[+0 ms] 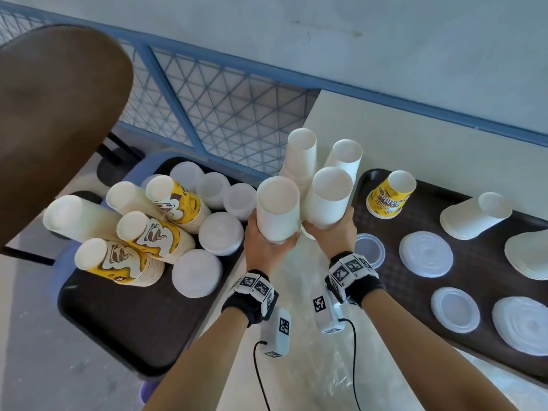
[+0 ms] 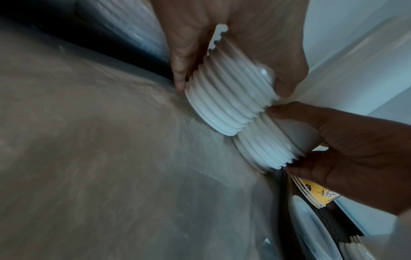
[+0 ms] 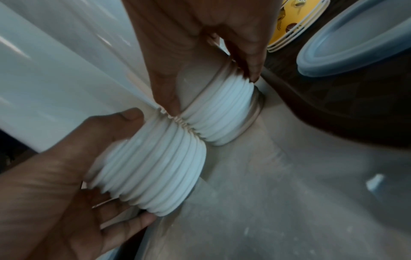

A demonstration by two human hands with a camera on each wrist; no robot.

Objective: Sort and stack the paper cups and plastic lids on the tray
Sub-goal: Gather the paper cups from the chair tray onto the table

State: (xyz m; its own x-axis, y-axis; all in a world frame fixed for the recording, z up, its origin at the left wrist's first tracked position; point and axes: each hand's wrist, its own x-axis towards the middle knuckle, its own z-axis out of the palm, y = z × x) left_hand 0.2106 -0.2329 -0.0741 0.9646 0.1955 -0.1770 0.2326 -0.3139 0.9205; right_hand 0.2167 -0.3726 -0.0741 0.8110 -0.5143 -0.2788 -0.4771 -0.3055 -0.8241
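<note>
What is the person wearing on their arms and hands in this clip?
Both forearms are bare, with no sleeves or gloves. Each wrist carries a black strap: left wrist band, right wrist band. Each band is ringed with white blocks printed with black square markers. A white box-shaped unit with similar markers hangs below each wrist, trailing a thin black cable.

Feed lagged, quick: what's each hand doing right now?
Left hand: grips a white paper cup stack.
Right hand: grips another white cup stack.
</note>
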